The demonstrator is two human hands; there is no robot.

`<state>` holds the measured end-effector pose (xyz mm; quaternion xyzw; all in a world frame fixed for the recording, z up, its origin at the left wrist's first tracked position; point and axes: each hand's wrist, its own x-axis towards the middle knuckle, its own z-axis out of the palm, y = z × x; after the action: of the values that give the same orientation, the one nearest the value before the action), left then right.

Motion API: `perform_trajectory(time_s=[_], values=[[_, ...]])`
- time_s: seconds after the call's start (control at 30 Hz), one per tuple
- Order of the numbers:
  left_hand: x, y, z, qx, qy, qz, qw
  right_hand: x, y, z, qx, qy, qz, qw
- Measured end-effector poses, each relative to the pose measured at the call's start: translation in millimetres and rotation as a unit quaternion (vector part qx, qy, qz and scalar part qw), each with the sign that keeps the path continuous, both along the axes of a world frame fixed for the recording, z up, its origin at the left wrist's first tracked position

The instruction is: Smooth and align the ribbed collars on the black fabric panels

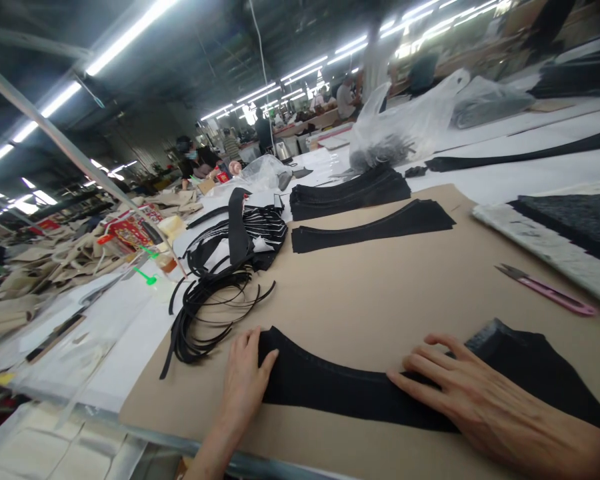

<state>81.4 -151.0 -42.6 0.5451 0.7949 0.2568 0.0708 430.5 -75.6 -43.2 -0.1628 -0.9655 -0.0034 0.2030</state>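
A curved stack of black fabric pieces (330, 387) lies on the brown paper sheet (380, 293) near the table's front edge. My left hand (244, 380) rests flat against the stack's left end, fingers stretched out. Spread fingers of my right hand (473, 397) press down on the stack's right part. Neither hand grips anything.
A tangle of thin black strips (207, 313) lies left of the stack. Further back are two more piles of black curved pieces (375, 227) (347, 192). Pink-handled snips (550, 290) lie at the right, by a thick pad (555, 240). Clear plastic bags (405, 127) and workers stand behind.
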Motion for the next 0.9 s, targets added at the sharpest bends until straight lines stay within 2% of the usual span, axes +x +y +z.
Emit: perform_trajectory(time_s=[0.1,0.27,0.4,0.53,0.6,0.67,0.73,0.8,0.83,0.87,0.9], values=[[-5.8,8.6,1.7,-0.028,-0.034,0.017,0.999,0.1,1.4,-2.3,-0.032,-0.029,0.007,0.999],[2.7,16.6,5.5,-0.048,-0.149,0.029,0.987,2.0,3.9,-3.3,-0.052,-0.041,0.000,0.998],[6.8,14.3,23.5,-0.041,-0.241,0.011,0.970,2.6,4.7,4.3,-0.085,-0.048,-0.054,0.994],[-22.0,13.3,41.9,-0.057,-0.296,0.008,0.953,-2.8,3.5,19.7,-0.187,-0.072,-0.101,0.974],[-45.1,15.7,44.3,-0.075,-0.255,0.005,0.964,-8.8,2.7,26.8,-0.240,-0.082,-0.107,0.961],[-64.0,18.0,43.9,-0.094,-0.134,0.021,0.986,-16.2,2.3,31.5,-0.277,-0.088,-0.116,0.950],[-70.1,18.3,42.6,-0.090,-0.008,0.063,0.994,-23.7,2.4,33.8,-0.296,-0.091,-0.124,0.943],[-57.7,16.0,41.0,-0.043,0.096,0.089,0.990,-29.7,2.9,34.4,-0.309,-0.092,-0.127,0.938],[-44.6,14.0,40.0,-0.010,0.134,0.081,0.988,-31.9,3.3,34.2,-0.315,-0.091,-0.127,0.936],[-27.5,11.9,38.6,0.026,0.168,0.056,0.984,-33.5,3.7,33.7,-0.321,-0.089,-0.127,0.934],[-7.7,10.0,36.8,0.051,0.162,0.002,0.985,-34.6,4.1,33.0,-0.325,-0.088,-0.128,0.933]])
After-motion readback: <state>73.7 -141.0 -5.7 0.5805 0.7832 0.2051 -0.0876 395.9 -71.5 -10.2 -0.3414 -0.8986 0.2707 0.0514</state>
